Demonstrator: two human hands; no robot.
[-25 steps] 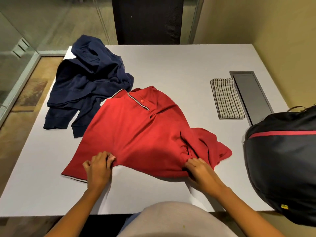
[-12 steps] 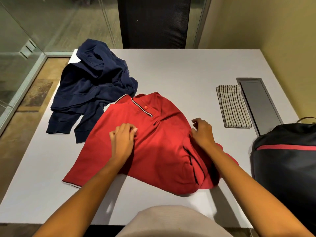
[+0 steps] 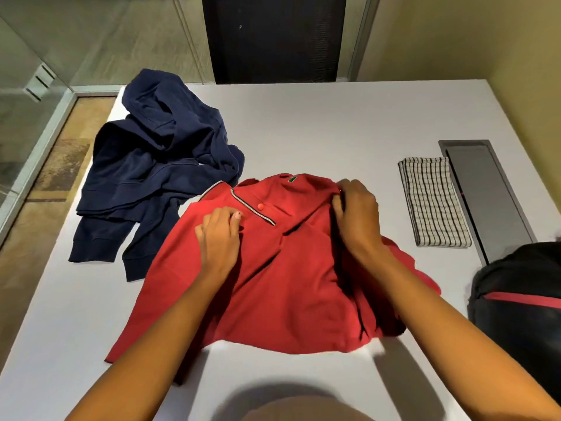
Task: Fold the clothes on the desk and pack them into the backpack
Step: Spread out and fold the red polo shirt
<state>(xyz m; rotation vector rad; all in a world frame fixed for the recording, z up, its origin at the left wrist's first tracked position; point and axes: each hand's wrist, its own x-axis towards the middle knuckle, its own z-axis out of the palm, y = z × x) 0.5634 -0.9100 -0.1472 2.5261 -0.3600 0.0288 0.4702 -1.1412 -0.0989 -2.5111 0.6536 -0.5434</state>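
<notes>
A red polo shirt point(image 3: 282, 287) lies spread in the middle of the white desk point(image 3: 318, 126), its striped collar toward the far side. My left hand point(image 3: 218, 238) rests on the shirt just left of the collar, fingers curled on the cloth. Near the shirt's far right shoulder, my right hand point(image 3: 355, 220) pinches a fold of the red fabric. A crumpled navy hoodie point(image 3: 151, 174) sits at the far left, touching the shirt's collar area. At the right edge stands a black backpack point(image 3: 516, 302) with a red stripe, partly cut off.
A folded checked cloth point(image 3: 432, 202) lies at the right, beside a grey cable hatch point(image 3: 482, 192) set in the desk. A dark chair back point(image 3: 273, 38) stands behind the desk. Glass wall and floor are to the left, a yellow wall to the right.
Both hands moved from the shirt's near hem up to its collar and shoulder. The right side of the shirt has been folded over, and a green logo now shows near the collar.
</notes>
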